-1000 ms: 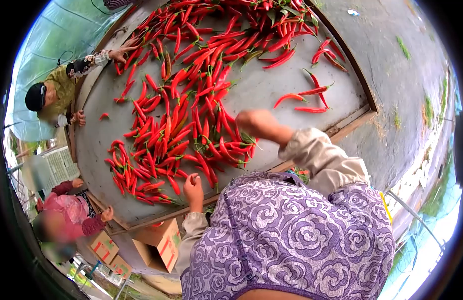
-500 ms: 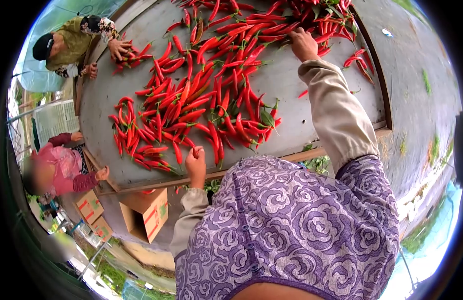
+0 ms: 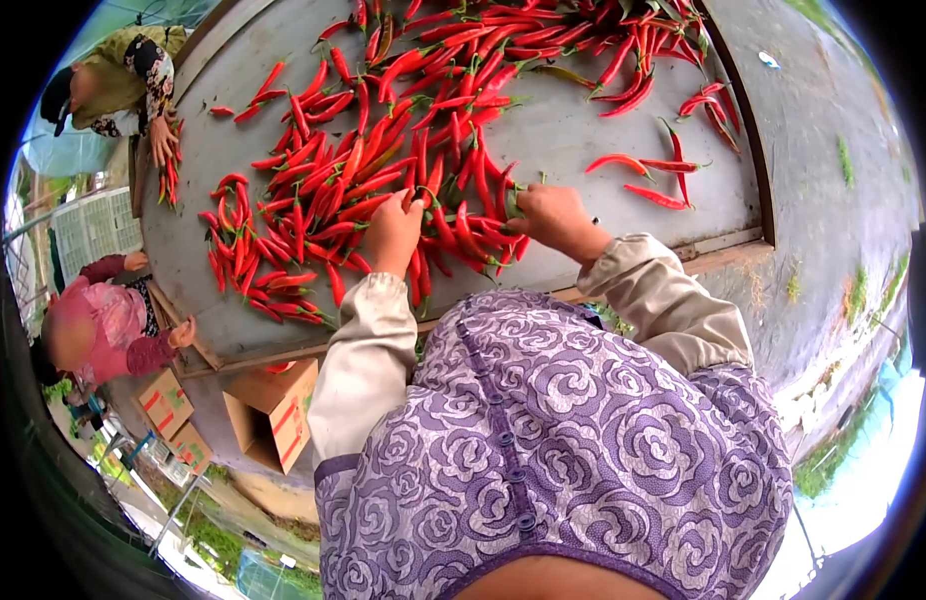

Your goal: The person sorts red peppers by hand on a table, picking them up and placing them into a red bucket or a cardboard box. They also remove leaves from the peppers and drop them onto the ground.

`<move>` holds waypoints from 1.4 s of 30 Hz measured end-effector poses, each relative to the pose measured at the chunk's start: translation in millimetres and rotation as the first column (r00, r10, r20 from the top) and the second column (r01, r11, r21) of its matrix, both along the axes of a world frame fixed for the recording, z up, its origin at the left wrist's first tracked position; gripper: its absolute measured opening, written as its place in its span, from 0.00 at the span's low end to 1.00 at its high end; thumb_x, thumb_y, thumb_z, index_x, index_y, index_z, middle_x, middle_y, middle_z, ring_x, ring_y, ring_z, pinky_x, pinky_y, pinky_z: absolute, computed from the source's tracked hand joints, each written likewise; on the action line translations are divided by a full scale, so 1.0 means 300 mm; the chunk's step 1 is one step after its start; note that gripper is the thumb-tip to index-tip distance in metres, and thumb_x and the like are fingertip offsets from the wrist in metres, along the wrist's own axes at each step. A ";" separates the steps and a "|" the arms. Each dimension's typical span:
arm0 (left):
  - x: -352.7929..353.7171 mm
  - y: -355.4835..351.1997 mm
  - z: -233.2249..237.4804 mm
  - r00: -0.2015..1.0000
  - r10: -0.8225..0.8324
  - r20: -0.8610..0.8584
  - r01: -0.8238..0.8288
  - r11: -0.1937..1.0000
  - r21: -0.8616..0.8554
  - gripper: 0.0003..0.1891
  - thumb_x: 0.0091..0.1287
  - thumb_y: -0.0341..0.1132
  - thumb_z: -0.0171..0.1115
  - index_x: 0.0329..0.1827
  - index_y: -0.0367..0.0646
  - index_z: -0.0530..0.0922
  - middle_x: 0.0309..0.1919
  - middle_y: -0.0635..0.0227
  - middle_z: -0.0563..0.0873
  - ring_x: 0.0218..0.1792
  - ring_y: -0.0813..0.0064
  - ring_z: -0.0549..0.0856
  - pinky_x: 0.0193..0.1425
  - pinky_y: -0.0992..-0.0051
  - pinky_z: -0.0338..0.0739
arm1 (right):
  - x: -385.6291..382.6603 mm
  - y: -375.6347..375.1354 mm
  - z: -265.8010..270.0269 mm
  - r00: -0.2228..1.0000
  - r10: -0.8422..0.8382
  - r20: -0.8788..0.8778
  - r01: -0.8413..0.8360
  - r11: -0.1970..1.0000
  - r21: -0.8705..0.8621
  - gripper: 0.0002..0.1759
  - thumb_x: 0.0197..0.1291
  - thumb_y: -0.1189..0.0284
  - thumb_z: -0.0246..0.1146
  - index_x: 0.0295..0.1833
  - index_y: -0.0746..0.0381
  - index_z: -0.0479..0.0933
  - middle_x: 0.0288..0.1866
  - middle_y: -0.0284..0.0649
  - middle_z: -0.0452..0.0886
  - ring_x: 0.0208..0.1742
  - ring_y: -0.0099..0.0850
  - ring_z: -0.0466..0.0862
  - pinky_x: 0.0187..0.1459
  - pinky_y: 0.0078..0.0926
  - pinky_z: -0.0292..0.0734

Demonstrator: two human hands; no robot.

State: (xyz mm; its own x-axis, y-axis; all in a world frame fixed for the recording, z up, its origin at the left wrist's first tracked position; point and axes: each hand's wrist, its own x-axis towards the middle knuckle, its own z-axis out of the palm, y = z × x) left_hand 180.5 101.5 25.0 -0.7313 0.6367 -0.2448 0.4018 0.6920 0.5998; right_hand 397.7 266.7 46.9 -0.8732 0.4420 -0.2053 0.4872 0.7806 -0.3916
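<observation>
Hands (image 3: 395, 235) at red chillies (image 3: 355, 158) | grey wood-edged tabletop (image 3: 573, 120) | cardboard boxes (image 3: 289, 430) beside

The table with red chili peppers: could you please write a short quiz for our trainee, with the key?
1. Fill in: the open cardboard box is on the wearer's own ___ side.
2. True or false: the left hand is inside that box.
3. Which pattern covers the buttoned purple garment: (a) stripes, (b) roses, (c) dots?

Key: 1. left; 2. false, it is at the red chili peppers; 3. b.
</observation>
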 end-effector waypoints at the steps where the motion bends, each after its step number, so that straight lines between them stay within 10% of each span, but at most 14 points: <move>1: -0.004 0.010 -0.004 0.996 -0.029 0.082 0.041 0.990 -0.137 0.18 0.62 0.43 0.67 0.50 0.42 0.85 0.42 0.54 0.88 0.46 0.55 0.87 0.50 0.63 0.79 | 0.003 -0.019 -0.010 1.000 0.015 0.015 -0.014 1.000 -0.019 0.15 0.53 0.59 0.67 0.32 0.61 0.81 0.32 0.48 0.82 0.38 0.46 0.84 0.38 0.43 0.80; 4: -0.013 -0.040 -0.020 0.979 -0.170 0.114 0.198 0.927 -0.320 0.14 0.62 0.45 0.63 0.42 0.45 0.85 0.39 0.52 0.87 0.44 0.49 0.85 0.47 0.56 0.78 | 0.017 0.012 -0.053 0.997 -0.068 0.023 0.070 0.990 -0.122 0.12 0.54 0.63 0.65 0.34 0.61 0.81 0.37 0.47 0.82 0.39 0.48 0.84 0.41 0.44 0.79; 9: -0.040 -0.212 -0.046 0.935 0.036 0.354 -0.058 0.997 0.051 0.12 0.60 0.37 0.70 0.36 0.35 0.83 0.29 0.59 0.88 0.33 0.66 0.87 0.42 0.66 0.79 | 0.055 0.096 0.019 0.900 -0.396 -0.181 0.334 0.896 -0.293 0.10 0.56 0.65 0.65 0.37 0.60 0.82 0.36 0.44 0.81 0.38 0.47 0.82 0.40 0.43 0.77; 16: -0.007 -0.229 0.074 0.615 0.242 0.751 -0.466 0.880 0.098 0.08 0.66 0.35 0.68 0.37 0.44 0.76 0.20 0.79 0.74 0.18 0.88 0.71 0.17 0.82 0.61 | -0.212 0.007 -0.027 0.886 0.016 -0.463 -0.113 0.977 -0.182 0.08 0.56 0.74 0.64 0.42 0.60 0.81 0.39 0.44 0.80 0.38 0.44 0.83 0.42 0.40 0.78; 21: -0.038 -0.270 0.181 0.515 0.227 0.827 -0.613 0.772 0.170 0.07 0.65 0.31 0.67 0.40 0.44 0.76 0.24 0.77 0.77 0.18 0.85 0.74 0.17 0.82 0.64 | -0.351 0.019 -0.165 0.904 0.403 -0.144 -0.405 0.914 0.015 0.10 0.49 0.76 0.64 0.40 0.58 0.80 0.41 0.45 0.79 0.45 0.47 0.82 0.46 0.42 0.79; 24: -0.074 -0.330 0.219 0.469 0.157 0.869 -0.743 0.603 0.292 0.07 0.63 0.27 0.65 0.42 0.43 0.77 0.28 0.70 0.82 0.22 0.81 0.79 0.17 0.80 0.68 | -0.335 0.072 -0.124 0.942 0.076 -0.326 -0.178 0.938 -0.297 0.09 0.54 0.73 0.68 0.42 0.57 0.83 0.39 0.44 0.80 0.41 0.40 0.82 0.43 0.38 0.76; 26: -0.092 -0.341 0.254 0.490 0.137 0.861 -0.747 0.576 0.333 0.06 0.63 0.28 0.63 0.42 0.42 0.77 0.32 0.65 0.85 0.22 0.79 0.80 0.16 0.80 0.68 | -0.297 0.124 -0.054 0.886 -0.161 -0.434 -0.088 0.862 -0.499 0.08 0.61 0.68 0.70 0.43 0.59 0.85 0.32 0.37 0.80 0.35 0.24 0.79 0.37 0.30 0.73; 29: -0.105 -0.347 0.236 0.496 0.135 0.858 -0.760 0.546 0.353 0.05 0.63 0.27 0.62 0.40 0.42 0.77 0.34 0.62 0.87 0.22 0.78 0.80 0.16 0.79 0.67 | -0.220 0.150 0.079 0.890 -0.448 -0.078 0.114 0.386 -0.916 0.08 0.66 0.72 0.66 0.45 0.65 0.83 0.34 0.29 0.82 0.28 0.17 0.78 0.30 0.18 0.73; 36: 0.004 -0.208 0.247 0.423 0.004 0.906 -0.725 0.601 0.336 0.08 0.63 0.27 0.67 0.41 0.45 0.76 0.29 0.69 0.83 0.18 0.78 0.78 0.17 0.79 0.67 | -0.212 -0.069 0.187 0.905 -0.426 -0.021 0.005 0.059 -0.998 0.10 0.66 0.74 0.65 0.51 0.65 0.78 0.38 0.32 0.82 0.36 0.18 0.81 0.36 0.17 0.76; 37: 0.018 -0.195 0.247 0.423 -0.003 0.906 -0.722 0.603 0.339 0.08 0.63 0.27 0.67 0.41 0.45 0.76 0.29 0.69 0.83 0.18 0.78 0.78 0.17 0.79 0.67 | -0.229 -0.093 0.158 0.884 -0.463 0.070 -0.031 -0.207 -0.978 0.10 0.66 0.74 0.65 0.49 0.66 0.78 0.38 0.33 0.82 0.34 0.19 0.80 0.34 0.18 0.76; 39: 0.045 -0.178 0.251 0.476 0.023 0.879 -0.607 0.732 0.310 0.08 0.63 0.27 0.67 0.40 0.45 0.75 0.28 0.71 0.82 0.18 0.80 0.77 0.17 0.79 0.67 | -0.256 -0.133 0.125 0.854 -0.472 0.219 0.068 -0.315 -0.947 0.11 0.66 0.72 0.66 0.47 0.66 0.78 0.35 0.34 0.82 0.30 0.20 0.80 0.31 0.19 0.74; 42: 0.092 -0.165 0.202 0.566 -0.006 0.825 -0.499 0.793 0.348 0.07 0.64 0.27 0.66 0.42 0.43 0.77 0.27 0.74 0.81 0.18 0.84 0.77 0.17 0.82 0.66 | -0.244 -0.177 0.098 0.981 -0.140 0.134 0.120 -0.102 -0.988 0.15 0.61 0.65 0.71 0.45 0.65 0.81 0.28 0.32 0.81 0.25 0.21 0.79 0.27 0.19 0.73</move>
